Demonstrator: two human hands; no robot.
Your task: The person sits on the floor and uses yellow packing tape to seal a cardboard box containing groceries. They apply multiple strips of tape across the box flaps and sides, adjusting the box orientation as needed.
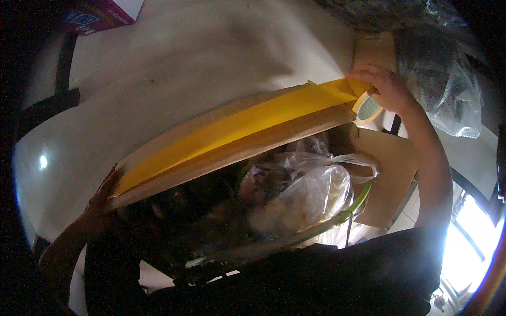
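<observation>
A strip of yellow packing tape (237, 124) runs lengthwise along a cardboard flap (253, 152) of an open box. My right hand (385, 89) grips the tape roll (359, 112) at the flap's right end, and the strip reaches up to it. At the opposite end, my left hand (97, 207) holds the flap by its edge; deep shadow hides part of its grip. Below the flap, clear plastic bags (312, 197) with pale contents fill the box, beside a long green stalk (361, 197). Much of the box's inside is too dark to make out.
Another cardboard flap (391, 170) slopes out at the right. Behind my right arm is a bundle of clear plastic wrap (454, 94). Pale floor tiles (205, 51) with dark borders stretch ahead. A magenta printed box (102, 17) stands at the far left.
</observation>
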